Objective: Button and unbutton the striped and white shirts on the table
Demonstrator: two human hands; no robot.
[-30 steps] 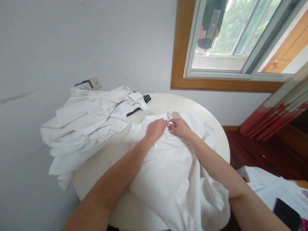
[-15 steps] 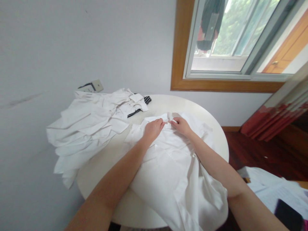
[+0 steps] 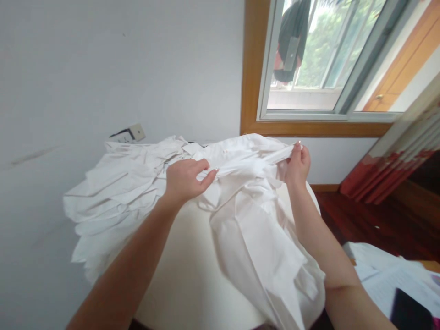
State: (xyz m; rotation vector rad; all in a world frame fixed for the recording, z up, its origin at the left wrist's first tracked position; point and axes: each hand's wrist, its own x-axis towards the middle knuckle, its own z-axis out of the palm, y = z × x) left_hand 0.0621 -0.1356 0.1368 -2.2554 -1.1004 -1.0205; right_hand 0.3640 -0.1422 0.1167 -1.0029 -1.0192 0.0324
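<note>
A loose white garment [image 3: 256,238], probably a shirt, spreads over the round white table [image 3: 182,266] and hangs over its front edge. My right hand [image 3: 299,165] pinches its upper edge at the far right, lifting that part off the tabletop. From there the cloth stretches in taut folds towards my left hand [image 3: 185,181]. That hand is at the garment's left end, thumb and forefinger apart, against the fabric; its other fingers are hidden. Left of it lies a stack of white garments [image 3: 120,183], which the lifted cloth partly overlaps.
A grey wall with a socket [image 3: 137,132] stands behind the table. A wood-framed window [image 3: 252,123] is at the back right, beside a red and beige curtain [image 3: 371,172]. Papers [image 3: 388,275] and a dark phone-like object [image 3: 410,309] lie at lower right.
My hands have moved apart, left hand leftward and right hand up and rightward. The garment's upper part is raised and stretched; more of the tabletop shows. The left fingers have spread.
</note>
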